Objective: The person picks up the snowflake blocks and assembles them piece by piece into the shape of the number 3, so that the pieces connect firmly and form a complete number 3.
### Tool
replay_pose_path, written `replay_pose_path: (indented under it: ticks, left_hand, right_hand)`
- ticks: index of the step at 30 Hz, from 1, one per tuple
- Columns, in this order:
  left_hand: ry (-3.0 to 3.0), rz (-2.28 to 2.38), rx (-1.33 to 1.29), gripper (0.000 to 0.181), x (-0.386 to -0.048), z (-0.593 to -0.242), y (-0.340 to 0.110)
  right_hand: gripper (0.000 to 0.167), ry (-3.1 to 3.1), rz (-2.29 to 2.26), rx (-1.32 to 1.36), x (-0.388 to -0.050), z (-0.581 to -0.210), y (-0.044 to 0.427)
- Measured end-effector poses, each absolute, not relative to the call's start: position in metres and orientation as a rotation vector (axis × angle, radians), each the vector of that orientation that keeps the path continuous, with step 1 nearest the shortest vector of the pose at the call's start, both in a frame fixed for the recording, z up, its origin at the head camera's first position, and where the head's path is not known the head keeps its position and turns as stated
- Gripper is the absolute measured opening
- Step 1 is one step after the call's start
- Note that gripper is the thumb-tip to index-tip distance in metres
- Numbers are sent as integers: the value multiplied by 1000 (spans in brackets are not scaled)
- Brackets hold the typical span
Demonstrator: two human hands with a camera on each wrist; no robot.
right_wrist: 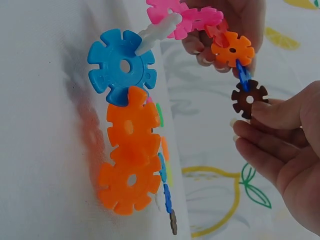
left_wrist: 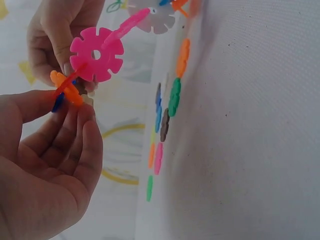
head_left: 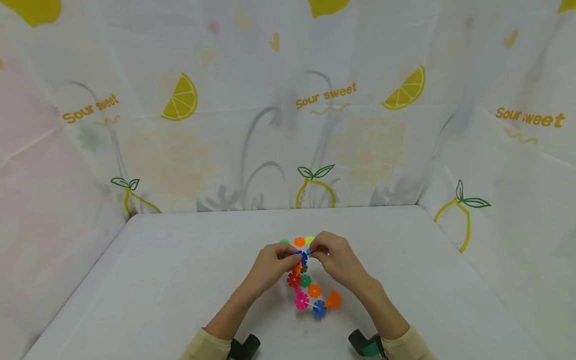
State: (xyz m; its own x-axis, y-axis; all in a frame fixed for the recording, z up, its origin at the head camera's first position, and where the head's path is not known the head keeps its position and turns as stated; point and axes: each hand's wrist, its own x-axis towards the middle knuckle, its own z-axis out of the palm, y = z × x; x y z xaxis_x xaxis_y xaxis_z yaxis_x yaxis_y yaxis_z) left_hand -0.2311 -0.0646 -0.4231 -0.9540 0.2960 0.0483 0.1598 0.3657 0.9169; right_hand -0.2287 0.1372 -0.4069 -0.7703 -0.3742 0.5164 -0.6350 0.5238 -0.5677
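Note:
A chain of notched plastic discs hangs between the two hands. My left hand pinches it near a dark blue disc and an orange disc. My right hand pinches a brown disc, which joins the dark blue one in the right wrist view. Lower in the chain come a red disc, a pink disc, a white one, a blue disc and joined orange discs at the end.
Several loose discs lie on the white table beyond and beneath the chain, among them a green disc, an orange disc and a pink one. A printed cloth hangs around the table's back and sides.

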Motion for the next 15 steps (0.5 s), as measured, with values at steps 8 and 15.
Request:
replay_pose_path:
  ticks: [8,15]
  left_hand:
    - [2514,1655,400,18,-232,-423,-64]
    - [2517,1649,401,17,-232,-423,-65]
  right_hand:
    - [16,-2568,960,689,-230,-408,142]
    - [17,-2771,889,526,-234,-414,147]
